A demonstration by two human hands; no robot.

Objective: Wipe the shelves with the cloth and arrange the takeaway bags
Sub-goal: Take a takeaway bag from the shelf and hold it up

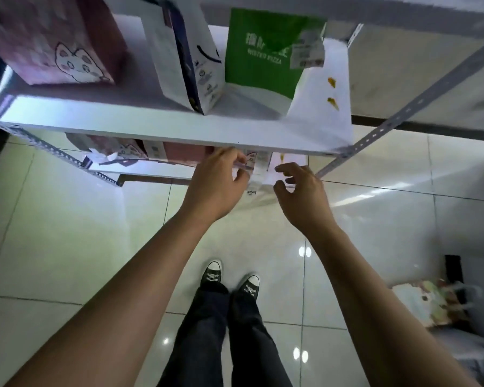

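Observation:
A white metal shelf [151,127] carries a pink cat-print bag [56,43], a white bag with dark trim [185,60], a green pizza bag [263,57] and a white bag with orange marks [324,96]. On the lower shelf [140,172] stand more pink bags [179,156] and a white bag [259,177] at the front edge. My left hand [218,182] pinches the top of that white bag. Just right of the bag, my right hand [302,191] hovers with fingers spread, holding nothing. No cloth is visible.
Perforated grey uprights [403,107] frame the shelving. Glossy pale floor tiles [67,233] lie below, with my dark trousers and black sneakers [229,277] in the middle. A crumpled printed bag [428,300] lies on the floor at the right.

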